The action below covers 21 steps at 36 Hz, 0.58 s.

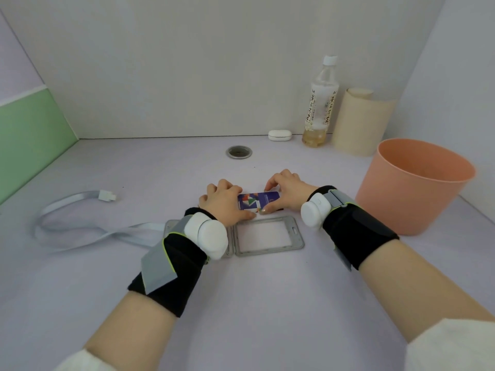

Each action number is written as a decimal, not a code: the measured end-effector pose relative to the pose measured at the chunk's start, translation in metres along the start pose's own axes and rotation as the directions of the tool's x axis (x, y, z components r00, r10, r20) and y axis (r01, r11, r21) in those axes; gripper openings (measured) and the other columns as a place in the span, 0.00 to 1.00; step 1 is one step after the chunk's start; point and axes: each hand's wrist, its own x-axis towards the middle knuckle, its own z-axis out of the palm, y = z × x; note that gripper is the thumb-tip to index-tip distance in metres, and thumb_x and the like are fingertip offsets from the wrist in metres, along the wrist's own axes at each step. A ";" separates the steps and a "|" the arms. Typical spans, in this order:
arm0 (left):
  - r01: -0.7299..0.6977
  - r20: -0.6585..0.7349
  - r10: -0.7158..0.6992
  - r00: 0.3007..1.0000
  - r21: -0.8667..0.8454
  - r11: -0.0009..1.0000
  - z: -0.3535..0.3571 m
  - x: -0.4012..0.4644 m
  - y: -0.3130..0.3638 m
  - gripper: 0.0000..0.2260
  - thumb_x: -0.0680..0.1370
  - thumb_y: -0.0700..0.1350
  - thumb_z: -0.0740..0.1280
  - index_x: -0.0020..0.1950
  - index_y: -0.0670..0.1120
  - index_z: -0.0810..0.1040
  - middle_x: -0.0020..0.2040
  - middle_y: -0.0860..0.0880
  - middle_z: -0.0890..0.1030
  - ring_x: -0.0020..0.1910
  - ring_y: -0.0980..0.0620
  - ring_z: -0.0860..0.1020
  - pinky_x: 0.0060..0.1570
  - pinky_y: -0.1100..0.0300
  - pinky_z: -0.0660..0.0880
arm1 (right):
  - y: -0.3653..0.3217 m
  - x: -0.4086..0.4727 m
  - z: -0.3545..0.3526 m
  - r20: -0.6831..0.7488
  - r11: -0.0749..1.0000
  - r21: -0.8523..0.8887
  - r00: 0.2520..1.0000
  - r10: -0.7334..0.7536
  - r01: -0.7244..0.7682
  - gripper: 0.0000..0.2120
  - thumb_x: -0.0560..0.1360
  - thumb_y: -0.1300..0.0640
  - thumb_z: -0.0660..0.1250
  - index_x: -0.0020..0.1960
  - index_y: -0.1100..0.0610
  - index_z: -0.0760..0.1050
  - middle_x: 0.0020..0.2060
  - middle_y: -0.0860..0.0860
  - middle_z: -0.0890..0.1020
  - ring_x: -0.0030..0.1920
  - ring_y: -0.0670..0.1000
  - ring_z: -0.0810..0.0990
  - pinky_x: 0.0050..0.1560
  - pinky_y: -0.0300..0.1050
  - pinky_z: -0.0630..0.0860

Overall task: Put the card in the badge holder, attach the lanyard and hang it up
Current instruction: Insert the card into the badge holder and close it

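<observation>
Opened flat on the counter [267, 303], nearest, lies the grey badge holder [269, 238]. Just beyond it both hands pinch the card [258, 200]: left hand [225, 203] fingers closed on its left end, right hand [286, 192] on its right. Lanyard [80, 231] trails left; pink bin [412, 188] stands right.

Bright, soft, even light, faint shadows, mild blur throughout, wide-angle bending toward the edges
</observation>
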 end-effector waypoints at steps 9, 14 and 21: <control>-0.001 -0.009 0.000 1.000 -0.053 0.999 0.000 0.006 -0.001 0.27 0.70 0.57 0.69 0.66 0.50 0.67 0.65 0.47 0.65 0.64 0.45 0.63 0.61 0.51 0.63 | 0.000 0.000 0.002 0.011 0.994 0.105 1.000 -0.012 0.011 0.30 0.64 0.49 0.75 0.60 0.55 0.66 0.59 0.54 0.71 0.59 0.54 0.70 0.60 0.52 0.73; -0.005 -0.031 0.003 1.000 -0.067 0.998 0.001 0.006 0.000 0.26 0.70 0.55 0.69 0.65 0.50 0.67 0.65 0.48 0.67 0.64 0.45 0.64 0.61 0.51 0.62 | -0.002 0.000 0.002 0.048 0.982 0.191 0.999 -0.019 0.010 0.31 0.63 0.51 0.76 0.60 0.54 0.64 0.57 0.54 0.73 0.57 0.54 0.74 0.57 0.52 0.76; -0.030 -0.041 0.028 0.999 -0.040 0.999 -0.001 0.004 0.000 0.29 0.71 0.56 0.67 0.69 0.51 0.63 0.66 0.47 0.68 0.66 0.44 0.64 0.65 0.47 0.60 | -0.006 -0.006 0.000 0.007 0.972 0.227 0.998 -0.069 0.066 0.27 0.64 0.55 0.76 0.58 0.55 0.67 0.50 0.51 0.69 0.49 0.50 0.73 0.44 0.39 0.75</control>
